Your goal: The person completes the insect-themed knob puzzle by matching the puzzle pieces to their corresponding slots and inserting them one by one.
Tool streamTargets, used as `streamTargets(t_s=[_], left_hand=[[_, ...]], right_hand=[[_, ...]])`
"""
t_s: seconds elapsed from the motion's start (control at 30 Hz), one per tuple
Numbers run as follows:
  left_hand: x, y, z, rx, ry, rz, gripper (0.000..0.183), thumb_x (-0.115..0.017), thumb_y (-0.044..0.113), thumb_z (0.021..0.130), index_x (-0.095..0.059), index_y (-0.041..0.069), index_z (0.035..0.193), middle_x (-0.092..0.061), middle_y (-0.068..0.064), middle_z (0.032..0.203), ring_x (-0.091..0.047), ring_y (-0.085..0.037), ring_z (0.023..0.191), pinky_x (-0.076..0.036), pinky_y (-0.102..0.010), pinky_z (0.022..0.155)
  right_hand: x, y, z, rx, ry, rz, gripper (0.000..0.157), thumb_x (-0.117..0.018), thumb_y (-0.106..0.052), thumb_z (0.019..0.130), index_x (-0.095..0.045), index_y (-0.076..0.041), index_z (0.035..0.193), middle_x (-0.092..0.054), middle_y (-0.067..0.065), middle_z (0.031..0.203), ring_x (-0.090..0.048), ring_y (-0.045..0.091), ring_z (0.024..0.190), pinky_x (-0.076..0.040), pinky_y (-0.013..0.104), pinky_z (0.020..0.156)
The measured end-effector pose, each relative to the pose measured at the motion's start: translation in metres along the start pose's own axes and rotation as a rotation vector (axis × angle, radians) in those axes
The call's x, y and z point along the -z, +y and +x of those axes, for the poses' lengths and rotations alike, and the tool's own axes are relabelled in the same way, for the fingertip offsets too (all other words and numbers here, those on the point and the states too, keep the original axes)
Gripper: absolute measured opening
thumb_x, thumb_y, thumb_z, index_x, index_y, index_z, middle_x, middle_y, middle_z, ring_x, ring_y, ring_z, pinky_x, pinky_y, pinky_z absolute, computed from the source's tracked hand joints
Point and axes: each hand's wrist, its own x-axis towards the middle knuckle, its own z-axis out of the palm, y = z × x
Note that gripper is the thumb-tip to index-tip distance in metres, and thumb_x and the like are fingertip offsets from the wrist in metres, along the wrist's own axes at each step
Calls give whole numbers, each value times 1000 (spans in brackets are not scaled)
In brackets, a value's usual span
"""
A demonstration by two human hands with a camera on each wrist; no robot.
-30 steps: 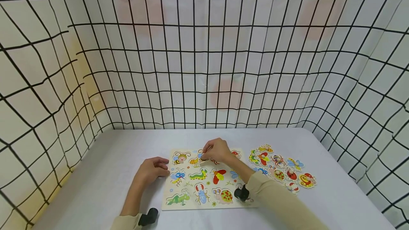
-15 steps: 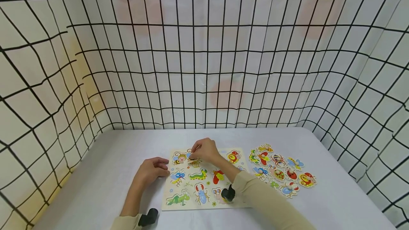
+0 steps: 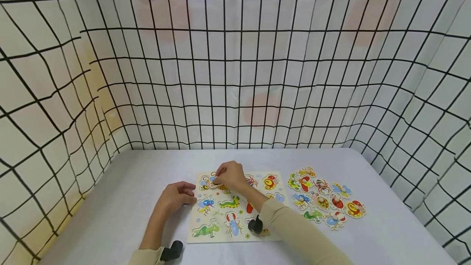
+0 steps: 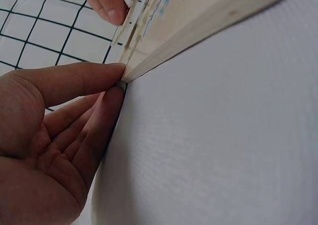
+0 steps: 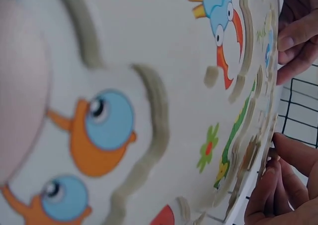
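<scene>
My right hand point(image 3: 232, 175) pinches a bee puzzle piece point(image 3: 211, 184) by its knob, over the top left part of the pale puzzle board point(image 3: 220, 239). In the right wrist view the same hand point(image 5: 290, 183) holds the piece low by the far edge of the board, seen nearly edge-on. My left hand point(image 3: 174, 196) is at the board's left edge. The left wrist view shows its thumb and index fingertip pinching the board's edge point(image 4: 164, 51). Insect pictures fill the board's recesses. The fingers partly hide the bee piece.
To the right of the board lies a loose group of insect puzzle pieces point(image 3: 321, 201), some touching. The white table point(image 3: 110, 199) is enclosed by white walls with a black grid point(image 3: 239, 72). My right forearm point(image 3: 294, 224) crosses the board's lower right part.
My right hand has moved left across the top of the board with the bee piece, from the middle to the top left corner. My left hand has stayed at the left edge.
</scene>
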Motion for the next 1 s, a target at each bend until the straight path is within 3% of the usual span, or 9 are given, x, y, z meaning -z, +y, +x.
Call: streamTargets(t_s=[0.73, 1.0], left_hand=[[-2, -3, 2, -16, 8, 18, 40, -83, 7, 77, -72, 6, 116, -68, -4, 87, -59, -19, 78, -50, -29, 70], [-2, -3, 2, -18, 15, 23, 39, -82, 8, 77, -72, 6, 115, -68, -4, 87, -60, -19, 78, -50, -29, 70]], right_hand=[[-14, -8, 1, 34, 50, -125, 14, -86, -10, 76, -72, -12, 73, -68, -3, 66, -56, 6, 58, -46, 23, 59], [-16, -11, 0, 34, 45, -102, 14, -84, -10, 79, -71, -11, 74, -65, -4, 66, -54, 7, 59, -44, 22, 57]])
